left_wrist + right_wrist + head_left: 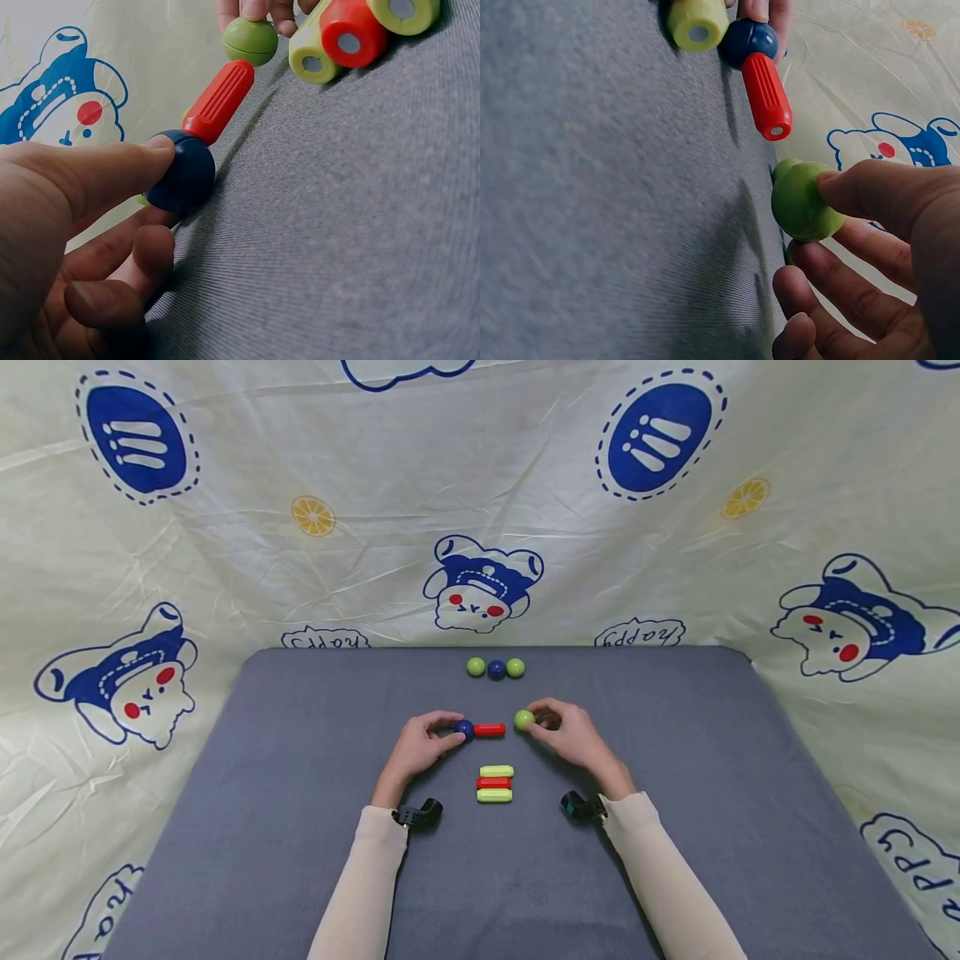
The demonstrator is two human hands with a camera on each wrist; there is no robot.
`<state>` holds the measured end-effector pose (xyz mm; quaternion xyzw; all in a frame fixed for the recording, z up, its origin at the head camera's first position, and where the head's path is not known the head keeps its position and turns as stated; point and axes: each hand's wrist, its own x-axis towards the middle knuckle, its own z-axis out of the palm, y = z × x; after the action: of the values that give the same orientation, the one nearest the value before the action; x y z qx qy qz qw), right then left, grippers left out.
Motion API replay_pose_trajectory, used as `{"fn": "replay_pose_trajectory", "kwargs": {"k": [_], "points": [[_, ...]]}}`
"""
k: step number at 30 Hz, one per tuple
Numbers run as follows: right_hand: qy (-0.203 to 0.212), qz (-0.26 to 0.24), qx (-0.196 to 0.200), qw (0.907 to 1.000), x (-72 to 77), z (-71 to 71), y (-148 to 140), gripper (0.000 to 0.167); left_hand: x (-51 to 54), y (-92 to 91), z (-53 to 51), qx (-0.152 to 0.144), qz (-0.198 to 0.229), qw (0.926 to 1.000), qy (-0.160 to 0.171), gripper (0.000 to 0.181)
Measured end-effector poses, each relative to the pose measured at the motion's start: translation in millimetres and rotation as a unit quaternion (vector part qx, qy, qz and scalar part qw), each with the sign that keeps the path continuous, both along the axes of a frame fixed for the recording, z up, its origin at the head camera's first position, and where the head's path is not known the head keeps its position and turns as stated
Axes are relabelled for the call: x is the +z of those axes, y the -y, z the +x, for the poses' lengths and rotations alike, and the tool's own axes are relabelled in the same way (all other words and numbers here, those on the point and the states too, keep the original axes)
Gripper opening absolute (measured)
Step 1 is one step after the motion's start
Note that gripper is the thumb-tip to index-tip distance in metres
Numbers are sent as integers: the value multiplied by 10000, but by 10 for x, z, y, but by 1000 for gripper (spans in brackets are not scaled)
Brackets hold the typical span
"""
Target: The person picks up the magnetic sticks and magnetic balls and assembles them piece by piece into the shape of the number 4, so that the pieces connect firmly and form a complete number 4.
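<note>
My left hand (424, 747) pinches a dark blue ball (464, 729) between thumb and fingers. A red ribbed rod (490, 729) sticks out from that ball towards the right, its end touching it. Across a small gap from the rod's free end, my right hand (566, 732) pinches a green ball (524, 720). In the right wrist view the green ball (807, 201) is apart from the red rod (766, 97), whose end shows a grey disc. The left wrist view shows the blue ball (182, 172) between thumb and fingertips.
Nearer the person, two yellow-green rods (495, 795) lie side by side with a red rod (493, 783) between them. Towards the table's back edge, a blue ball (496, 670) sits between two green balls (476, 667). A patterned cloth (375, 577) hangs behind the grey table (300, 860).
</note>
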<state>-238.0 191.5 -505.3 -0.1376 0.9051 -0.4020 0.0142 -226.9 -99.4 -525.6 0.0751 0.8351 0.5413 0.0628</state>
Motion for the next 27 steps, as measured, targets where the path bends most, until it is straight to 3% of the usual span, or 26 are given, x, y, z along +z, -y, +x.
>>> {"fn": "replay_pose_trajectory", "kwargs": {"k": [27], "points": [[94, -16, 190, 9998, -44, 72, 96, 27, 1, 1, -1, 8, -33, 10000, -17, 30]]}}
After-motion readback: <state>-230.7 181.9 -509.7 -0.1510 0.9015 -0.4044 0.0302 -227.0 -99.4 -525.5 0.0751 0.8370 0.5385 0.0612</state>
